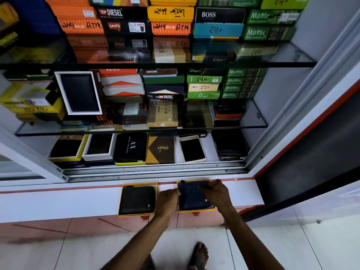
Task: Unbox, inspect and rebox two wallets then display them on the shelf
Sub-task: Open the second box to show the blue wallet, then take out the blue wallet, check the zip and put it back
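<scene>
On the white ledge [58,203] at the foot of the display cabinet, two open yellow-rimmed cardboard boxes sit side by side, each with a wallet lying flat in it. The left yellow-rimmed box [124,214] holds a black leather wallet [137,199] with a small round metal stud near its near right corner; nothing touches it.

Just to its right, the person's left hand [168,201] rests between the two boxes, its fingers curled and the fingertips pressed against the left edge of the dark navy wallet [191,197]. That wallet lies in the right yellow-rimmed box [196,211], filling it almost to the rim, with a similar stud near its near right corner.

The right hand [218,193] lies over the right side of the navy wallet, fingers spread loosely, with the fingertips on the wallet's far part and the thumb side toward its centre. Whether it grips the wallet or merely presses on it cannot be told.

Beyond the ledge, past the aluminium sliding track [155,170], the bottom shelf holds a row of boxed wallets, among them a black box with white lettering [130,147] and a brown and tan box [160,150]. Glass shelves above carry stacks of orange, black, yellow and green boxes. A sandalled foot [198,256] stands on the pale floor tiles nearest the camera.
</scene>
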The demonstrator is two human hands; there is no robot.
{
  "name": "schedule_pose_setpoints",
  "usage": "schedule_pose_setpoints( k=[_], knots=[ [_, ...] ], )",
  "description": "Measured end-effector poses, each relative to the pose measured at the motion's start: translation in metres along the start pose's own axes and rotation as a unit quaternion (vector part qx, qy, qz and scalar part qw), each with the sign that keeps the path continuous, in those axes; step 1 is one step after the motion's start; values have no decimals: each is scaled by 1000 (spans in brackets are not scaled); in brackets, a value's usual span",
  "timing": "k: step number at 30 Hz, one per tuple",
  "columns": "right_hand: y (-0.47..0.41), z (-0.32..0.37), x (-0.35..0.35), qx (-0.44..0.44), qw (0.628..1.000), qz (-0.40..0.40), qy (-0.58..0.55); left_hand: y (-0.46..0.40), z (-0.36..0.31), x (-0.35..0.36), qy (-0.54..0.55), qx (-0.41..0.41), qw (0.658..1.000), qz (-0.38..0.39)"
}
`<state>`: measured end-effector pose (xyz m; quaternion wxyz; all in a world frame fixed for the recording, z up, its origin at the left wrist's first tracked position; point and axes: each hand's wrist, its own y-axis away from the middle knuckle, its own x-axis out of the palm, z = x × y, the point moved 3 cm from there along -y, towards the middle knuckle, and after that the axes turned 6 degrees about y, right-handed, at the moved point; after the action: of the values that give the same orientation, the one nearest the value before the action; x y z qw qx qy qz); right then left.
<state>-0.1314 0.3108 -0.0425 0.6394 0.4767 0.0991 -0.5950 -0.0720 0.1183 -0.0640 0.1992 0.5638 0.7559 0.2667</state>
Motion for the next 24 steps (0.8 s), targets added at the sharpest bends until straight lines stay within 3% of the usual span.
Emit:
schedule_pose_setpoints(
  k=[4, 8, 12, 15, 18, 20, 24],
  knots=[
    [15, 11, -17, -17, 995, 3, -102, 22, -20, 3, 0, 0, 1000, -13],
    [36, 20, -42, -53, 965, 60, -248, 37, -46, 2, -21, 68, 997, -35],
    [68, 40, -69, -100, 928, 153, -326, 43, -80, -2, -6, 59, 997, 43],
    [87, 54, -86, -139, 924, 200, -295, 53, -111, -10, 27, 87, 990, 112],
    [88, 81, -112, -233, 947, 104, -197, 68, -141, -16, 19, 121, 977, 173],
    [90, 105, -126, -317, 928, 74, -180, 79, -159, -18, 2, 125, 971, 202],
    [96, 147, -135, -404, 900, 119, -112, 93, -183, -16, -5, 120, 965, 233]
  ],
)
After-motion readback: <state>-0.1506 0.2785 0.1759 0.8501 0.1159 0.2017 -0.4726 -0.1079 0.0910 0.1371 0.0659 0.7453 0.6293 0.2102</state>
